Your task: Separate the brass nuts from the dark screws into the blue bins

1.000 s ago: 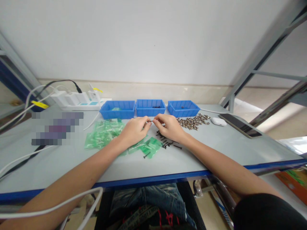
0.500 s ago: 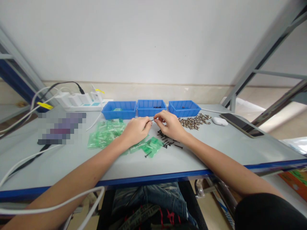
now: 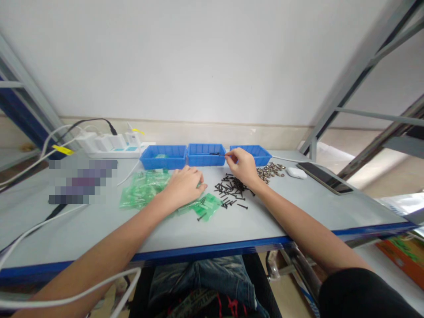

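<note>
A thin dark screw is pinched in my right hand, its length pointing left at the front right of the middle blue bin. Some dark screws lie inside that bin. Below my right hand spreads a pile of black screws, partly covered by the hand. My left hand rests over the green plastic bags, thumb apart from its loosely bent fingers, and I see nothing in it. One small green bag with screws and pale pieces lies just right of it.
A left blue bin and a right blue bin flank the middle one. Brassy metal fittings lie at right, near a white earbud case and a phone. Behind left stands a power strip with cables.
My hands were together at the screw; now they are apart. My right hand has carried the screw up and right towards the middle bin, while my left hand has let go and dropped lower.
</note>
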The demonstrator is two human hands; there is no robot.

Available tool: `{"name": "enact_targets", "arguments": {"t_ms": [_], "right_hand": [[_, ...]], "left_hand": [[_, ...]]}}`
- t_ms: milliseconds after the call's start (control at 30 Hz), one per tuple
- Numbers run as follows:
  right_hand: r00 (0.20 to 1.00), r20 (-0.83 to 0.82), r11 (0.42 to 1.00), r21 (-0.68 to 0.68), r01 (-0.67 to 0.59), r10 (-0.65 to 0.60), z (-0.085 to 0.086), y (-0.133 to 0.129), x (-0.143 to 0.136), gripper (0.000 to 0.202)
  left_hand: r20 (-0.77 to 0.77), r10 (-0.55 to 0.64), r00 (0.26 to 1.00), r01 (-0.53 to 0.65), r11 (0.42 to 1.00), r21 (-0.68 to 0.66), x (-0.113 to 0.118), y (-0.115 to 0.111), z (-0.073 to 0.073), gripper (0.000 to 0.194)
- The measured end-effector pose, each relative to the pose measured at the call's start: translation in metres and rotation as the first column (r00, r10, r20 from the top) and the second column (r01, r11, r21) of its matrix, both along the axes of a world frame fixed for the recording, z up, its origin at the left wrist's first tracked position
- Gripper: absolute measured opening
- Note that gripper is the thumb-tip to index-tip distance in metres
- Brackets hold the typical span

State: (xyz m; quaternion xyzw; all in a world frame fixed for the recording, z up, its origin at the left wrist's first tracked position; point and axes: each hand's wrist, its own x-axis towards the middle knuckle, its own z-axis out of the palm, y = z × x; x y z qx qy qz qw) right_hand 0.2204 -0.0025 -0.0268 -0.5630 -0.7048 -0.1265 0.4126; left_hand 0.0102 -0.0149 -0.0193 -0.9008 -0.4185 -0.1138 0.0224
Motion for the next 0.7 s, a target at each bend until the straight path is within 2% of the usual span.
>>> {"name": "enact_targets", "arguments": {"t_ms": [133,433,533,700], "right_hand": [[0.995,-0.024,0.996,-0.014,0.092,-0.092,-0.008,0.01,0.005,0.015],[0.978,-0.051,0.979,-0.047,0.198,-0.2,-0.015,0.018,0.011,0.017],[0.988,-0.063,0.989,-0.043,0.139,-0.141,-0.016,0.02,0.012,0.021],[0.993,-0.109,0.998,-0.005,-0.056,0.055,-0.018,0.016,0.004,0.026]], "left_hand": [[-0.032,0.041,0.999,-0.042,0.999,-0.017,0.006,-0.006,-0.004,0.019],[-0.056,-0.091,0.994,0.091,0.996,-0.011,0.004,-0.004,-0.007,0.017],[-0.05,-0.156,0.987,0.155,0.988,-0.007,0.007,-0.006,-0.009,0.015],[0.027,-0.188,0.982,0.189,0.982,-0.008,0.013,-0.009,-0.007,0.016]]}}
